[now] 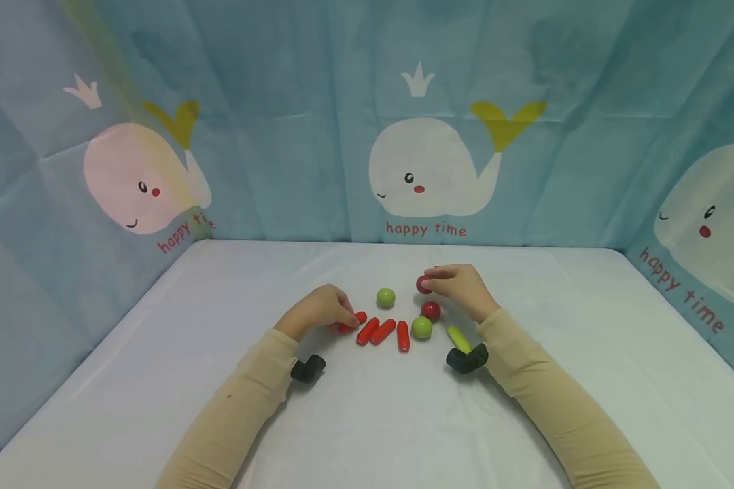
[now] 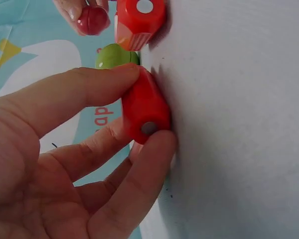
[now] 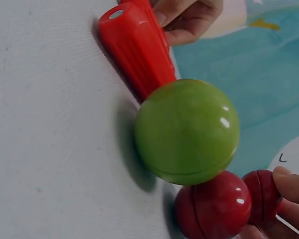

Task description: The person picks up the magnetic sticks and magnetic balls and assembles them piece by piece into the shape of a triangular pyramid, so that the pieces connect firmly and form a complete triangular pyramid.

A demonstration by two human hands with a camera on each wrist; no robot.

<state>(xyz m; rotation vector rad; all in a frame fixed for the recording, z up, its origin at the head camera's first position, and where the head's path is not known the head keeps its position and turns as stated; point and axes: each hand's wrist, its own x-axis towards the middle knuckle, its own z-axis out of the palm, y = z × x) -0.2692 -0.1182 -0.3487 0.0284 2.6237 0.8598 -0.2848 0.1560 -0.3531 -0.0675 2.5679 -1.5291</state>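
Observation:
My left hand (image 1: 324, 309) pinches a red faceted stick (image 2: 144, 107) between thumb and fingertips, close over the white table. A round grey disc shows in the stick's end. To its right lie several more red sticks (image 1: 368, 331). Farther back, my right hand (image 1: 465, 285) holds a dark red ball (image 3: 261, 194) by its fingertips. Another dark red ball (image 1: 431, 311) and a green ball (image 1: 422, 328) sit close together in front of this hand. A second green ball (image 1: 386, 297) rests between the two hands. Below the right wrist is a yellow-green stick (image 1: 457, 337).
A small red bit (image 1: 436, 267) shows behind the right hand, mostly hidden. Dark wrist camera mounts (image 1: 308, 369) hang inside both sleeves. The white table (image 1: 367, 421) ends at a blue curtain (image 1: 281, 170) with printed whales along the back and sides.

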